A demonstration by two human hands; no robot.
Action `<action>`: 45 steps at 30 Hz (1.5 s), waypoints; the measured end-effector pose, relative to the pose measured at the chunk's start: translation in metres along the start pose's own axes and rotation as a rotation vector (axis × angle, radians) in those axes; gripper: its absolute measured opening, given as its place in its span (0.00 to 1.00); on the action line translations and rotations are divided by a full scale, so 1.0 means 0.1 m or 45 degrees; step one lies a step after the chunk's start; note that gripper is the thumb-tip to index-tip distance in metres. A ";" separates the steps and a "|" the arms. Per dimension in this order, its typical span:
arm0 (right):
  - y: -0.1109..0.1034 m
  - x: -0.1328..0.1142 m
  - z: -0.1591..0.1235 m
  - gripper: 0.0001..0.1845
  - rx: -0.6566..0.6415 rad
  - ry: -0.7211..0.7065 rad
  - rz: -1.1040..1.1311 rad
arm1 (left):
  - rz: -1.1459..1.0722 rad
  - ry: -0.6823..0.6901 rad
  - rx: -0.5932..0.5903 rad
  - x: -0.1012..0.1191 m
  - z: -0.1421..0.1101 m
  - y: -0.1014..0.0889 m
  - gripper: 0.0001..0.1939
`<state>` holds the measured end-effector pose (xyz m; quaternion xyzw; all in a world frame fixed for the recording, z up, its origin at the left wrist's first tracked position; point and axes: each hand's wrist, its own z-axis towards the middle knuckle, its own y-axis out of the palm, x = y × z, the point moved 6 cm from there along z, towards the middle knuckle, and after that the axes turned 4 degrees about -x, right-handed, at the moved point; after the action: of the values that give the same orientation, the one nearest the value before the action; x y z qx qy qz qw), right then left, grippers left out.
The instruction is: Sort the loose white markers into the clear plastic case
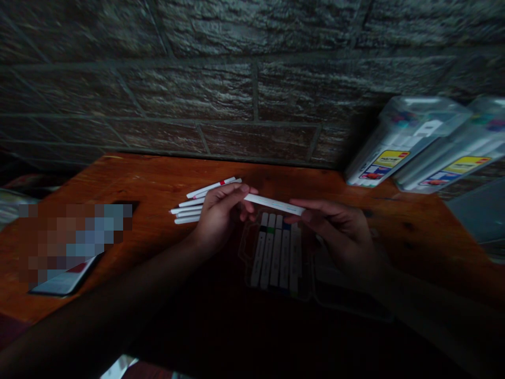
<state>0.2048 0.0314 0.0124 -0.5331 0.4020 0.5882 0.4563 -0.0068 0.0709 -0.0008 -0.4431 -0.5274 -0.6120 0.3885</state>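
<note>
Between my two hands a white marker (274, 204) is held nearly level above the wooden table. My left hand (221, 213) pinches its left end between thumb and fingers. At the other end, my right hand (337, 226) grips it the same way. Below the marker, several white markers with coloured bands (269, 252) lie side by side in an open clear plastic case (244, 247), in deep shadow. Beside my left hand is a loose pile of white markers (191, 204), one with a red band; my hand partly hides them.
Two clear marker cases with yellow labels (390, 152) stand upright at the back right, against the stone-block wall (221, 89). A phone (65, 281), partly blurred out, lies at the left of the wooden table (153, 179).
</note>
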 end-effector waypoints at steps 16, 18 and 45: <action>0.01 -0.01 -0.02 0.14 -0.007 -0.039 -0.113 | 0.026 0.016 0.015 0.02 -0.01 0.00 0.08; 0.03 -0.04 -0.01 0.14 -0.007 -0.061 -0.122 | 0.025 0.016 0.014 0.02 -0.01 -0.01 0.08; -0.12 0.12 0.09 0.14 0.296 0.005 0.217 | 0.039 0.224 -0.319 0.06 -0.14 0.14 0.13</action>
<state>0.2143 0.0442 0.0017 -0.4418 0.5122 0.5732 0.4625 0.0029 0.0547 0.0084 -0.4407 -0.4039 -0.7036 0.3842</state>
